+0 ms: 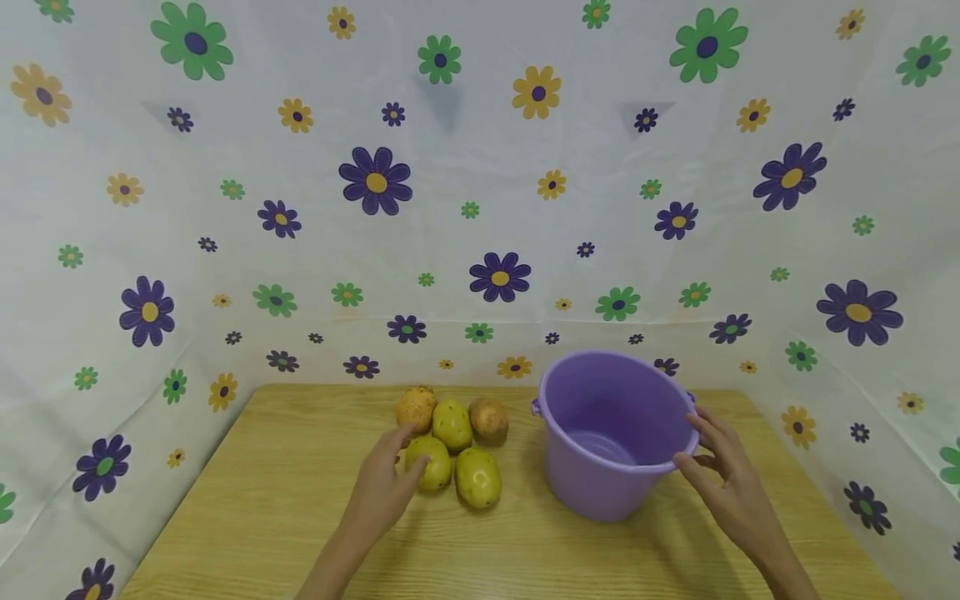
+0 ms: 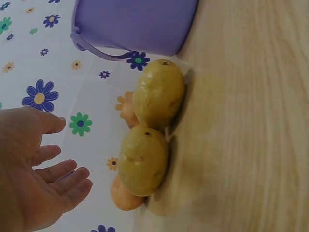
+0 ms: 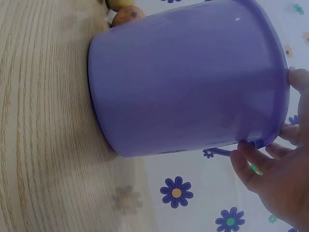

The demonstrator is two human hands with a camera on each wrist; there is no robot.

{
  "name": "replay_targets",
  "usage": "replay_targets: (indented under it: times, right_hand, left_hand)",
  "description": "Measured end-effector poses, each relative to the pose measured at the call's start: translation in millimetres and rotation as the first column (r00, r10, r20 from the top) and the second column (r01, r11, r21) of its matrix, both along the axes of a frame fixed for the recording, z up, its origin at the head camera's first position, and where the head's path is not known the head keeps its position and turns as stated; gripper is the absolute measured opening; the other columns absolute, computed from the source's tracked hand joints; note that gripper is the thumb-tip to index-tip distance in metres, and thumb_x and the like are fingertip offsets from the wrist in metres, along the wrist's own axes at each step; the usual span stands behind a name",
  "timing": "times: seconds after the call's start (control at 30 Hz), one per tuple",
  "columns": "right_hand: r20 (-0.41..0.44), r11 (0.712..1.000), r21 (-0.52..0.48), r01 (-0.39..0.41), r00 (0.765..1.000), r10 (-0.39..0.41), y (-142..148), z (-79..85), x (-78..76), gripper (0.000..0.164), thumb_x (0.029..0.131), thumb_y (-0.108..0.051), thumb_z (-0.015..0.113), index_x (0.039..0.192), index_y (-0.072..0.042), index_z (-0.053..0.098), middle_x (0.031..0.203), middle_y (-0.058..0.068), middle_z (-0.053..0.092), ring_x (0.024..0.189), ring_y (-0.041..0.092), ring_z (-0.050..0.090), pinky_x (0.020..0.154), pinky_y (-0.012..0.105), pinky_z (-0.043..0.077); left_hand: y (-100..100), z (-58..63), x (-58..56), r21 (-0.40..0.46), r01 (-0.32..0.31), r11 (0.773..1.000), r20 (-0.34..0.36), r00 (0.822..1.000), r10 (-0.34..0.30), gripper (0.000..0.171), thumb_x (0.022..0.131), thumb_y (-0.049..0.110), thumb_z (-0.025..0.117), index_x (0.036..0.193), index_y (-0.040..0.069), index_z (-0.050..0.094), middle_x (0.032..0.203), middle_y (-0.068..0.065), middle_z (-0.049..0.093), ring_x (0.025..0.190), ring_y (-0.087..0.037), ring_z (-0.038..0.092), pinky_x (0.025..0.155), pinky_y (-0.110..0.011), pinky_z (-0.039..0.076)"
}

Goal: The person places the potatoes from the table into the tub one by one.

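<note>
The left hand (image 1: 378,487) reaches over the tabletop (image 1: 292,467) in the lower middle of the head view, its thumb and fingers spread apart and gently bent, with nothing in its hold. It is nearest the front-left potato (image 1: 439,472), one of five lying close together just left of the bucket: the front-right potato (image 1: 478,478) beside it, and behind them the back-left potato (image 1: 415,406), the middle potato (image 1: 452,423) and the back-right potato (image 1: 490,421). From above, the fingertips overlap the front-left potato, yet the left wrist view shows a gap, so contact is doubtful. At lower right of the head view the right hand (image 1: 723,479) holds the purple bucket (image 1: 600,492) by its right side, thumb at the rim and fingers bent against the outside near the handle mount; how hard it presses cannot be told. The potatoes would likely be firm, fairly dense and a little slick on the smooth yellowish skins; a grip round the widest part, thumb opposite fingers, should suit them. The bucket looks like light, slightly flexible plastic, probably easy to shift and best steadied at the rim.
</note>
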State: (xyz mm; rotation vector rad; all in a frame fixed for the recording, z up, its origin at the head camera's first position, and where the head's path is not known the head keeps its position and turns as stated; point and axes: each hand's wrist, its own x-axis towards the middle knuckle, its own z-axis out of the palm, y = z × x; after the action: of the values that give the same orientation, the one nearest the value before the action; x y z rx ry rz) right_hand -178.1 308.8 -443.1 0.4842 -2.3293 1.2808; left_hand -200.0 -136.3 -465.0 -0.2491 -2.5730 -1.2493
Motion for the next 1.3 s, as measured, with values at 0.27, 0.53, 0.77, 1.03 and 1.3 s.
replay_targets:
  times: [0.27,0.53,0.77,1.03,1.3]
  right_hand:
    - [-0.007,1.000,0.002,0.004,1.000,-0.004,0.3,-0.8,-0.4,0.056,0.098,0.007,0.064,0.150,0.008,0.044,0.160,0.022,0.032,0.123,-0.006,0.049,0.092,0.006,0.045]
    - [-0.004,1.000,-0.001,0.009,1.000,-0.009,-0.1,-0.6,0.1,0.056,0.098,0.006,0.064,0.150,0.008,0.044,0.160,0.023,0.032,0.123,-0.005,0.050,0.093,0.006,0.044]
    - [-0.008,1.000,-0.005,0.011,1.000,-0.011,0.4,-1.4,-0.7,0.058,0.098,0.007,0.064,0.151,0.007,0.043,0.160,0.023,0.032,0.122,-0.005,0.051,0.093,0.006,0.045]
    - [-0.007,1.000,-0.008,0.011,1.000,-0.011,-0.5,-0.9,-0.6,0.057,0.098,0.007,0.064,0.151,0.007,0.044,0.160,0.023,0.032,0.123,-0.004,0.050,0.093,0.006,0.045]
    - [-0.002,1.000,-0.009,0.011,1.000,-0.011,-0.3,-0.3,-0.7,0.057,0.098,0.006,0.064,0.151,0.007,0.043,0.160,0.024,0.032,0.122,-0.005,0.050,0.093,0.007,0.046]
  left_hand:
    - [-3.5,-23.8,0.1,-0.017,-0.016,1.000,0.012,1.000,0.016,0.048,0.098,0.012,0.072,0.141,-0.001,0.057,0.136,-0.021,0.061,0.118,-0.038,0.061,0.098,-0.053,0.054]
    - [-4.2,-36.2,3.1,-0.044,-0.029,0.999,0.038,0.999,0.031,0.047,0.096,0.012,0.074,0.136,-0.007,0.058,0.132,-0.025,0.060,0.114,-0.040,0.062,0.093,-0.053,0.056]
    - [-2.0,-41.3,4.2,-0.063,-0.029,0.998,0.104,0.994,0.035,0.048,0.096,0.014,0.073,0.134,-0.011,0.058,0.130,-0.027,0.059,0.113,-0.040,0.061,0.093,-0.055,0.055]
    - [0.1,-43.1,2.5,-0.065,-0.033,0.997,0.150,0.988,0.042,0.053,0.099,0.018,0.071,0.138,-0.013,0.055,0.137,-0.030,0.054,0.118,-0.042,0.060,0.098,-0.058,0.052]
    - [-2.2,-47.3,-1.2,-0.059,-0.033,0.998,0.134,0.990,0.041,0.056,0.100,0.021,0.069,0.142,-0.011,0.051,0.138,-0.030,0.055,0.125,-0.045,0.056,0.106,-0.061,0.045]
